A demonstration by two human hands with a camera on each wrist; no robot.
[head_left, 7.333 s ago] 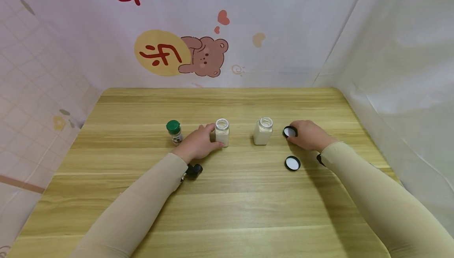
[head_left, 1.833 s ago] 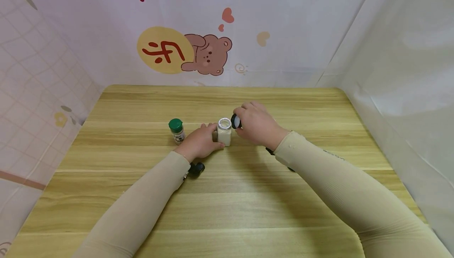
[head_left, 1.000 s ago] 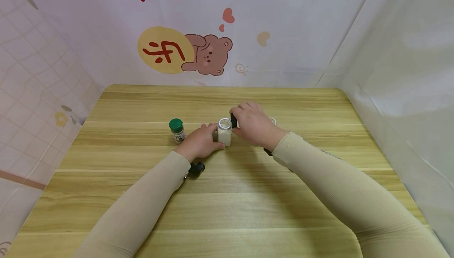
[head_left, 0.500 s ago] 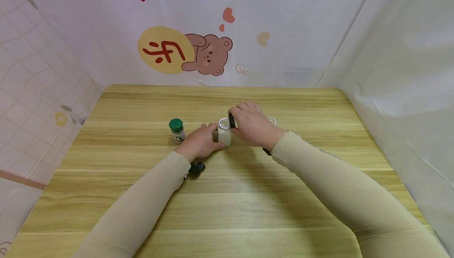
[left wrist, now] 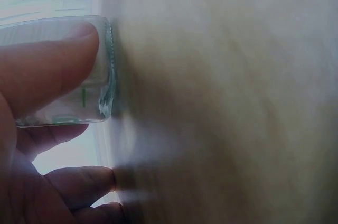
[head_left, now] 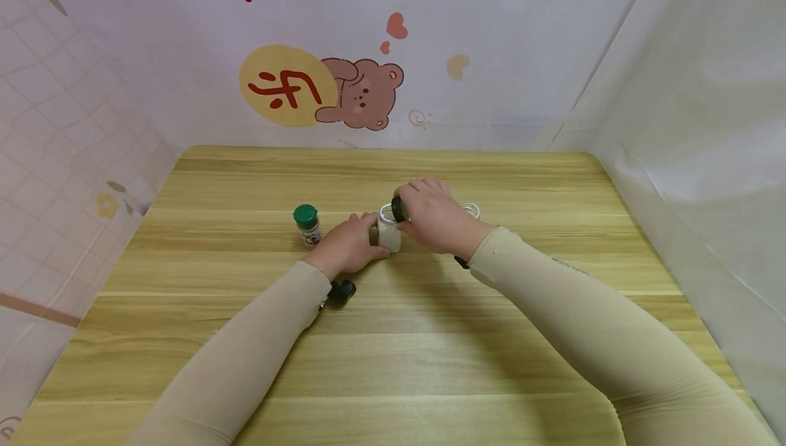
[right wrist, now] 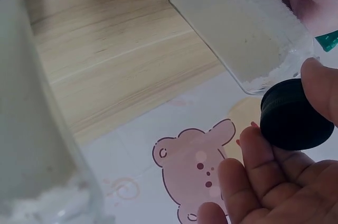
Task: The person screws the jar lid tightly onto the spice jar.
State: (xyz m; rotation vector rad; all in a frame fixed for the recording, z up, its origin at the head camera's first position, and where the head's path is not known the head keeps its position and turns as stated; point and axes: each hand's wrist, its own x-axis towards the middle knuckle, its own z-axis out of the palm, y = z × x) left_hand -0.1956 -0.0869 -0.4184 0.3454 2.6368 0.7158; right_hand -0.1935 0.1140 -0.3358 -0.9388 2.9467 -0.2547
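Observation:
A square clear glass jar [head_left: 389, 239] of whitish powder stands upright on the table, its silver rim showing. My left hand [head_left: 350, 247] grips its lower part from the left, thumb in front; the left wrist view shows the thumb pressed on the glass [left wrist: 97, 89]. My right hand [head_left: 432, 217] pinches a black lid [head_left: 400, 210] between thumb and fingers, tilted nearly on edge at the right side of the jar's mouth. In the right wrist view the lid [right wrist: 296, 115] is right at the jar's top.
A second powder-filled jar [right wrist: 42, 123] stands uncapped to the right, mostly behind my right hand in the head view. Left of my left hand is a green-capped shaker [head_left: 307, 225]. White printed sheeting [head_left: 516, 78] surrounds the wooden table [head_left: 393, 378].
My right hand has picked up one of two lids at the right and brought it left to the jar; lately it edges over the rim. My right sleeve hides the other lid's spot.

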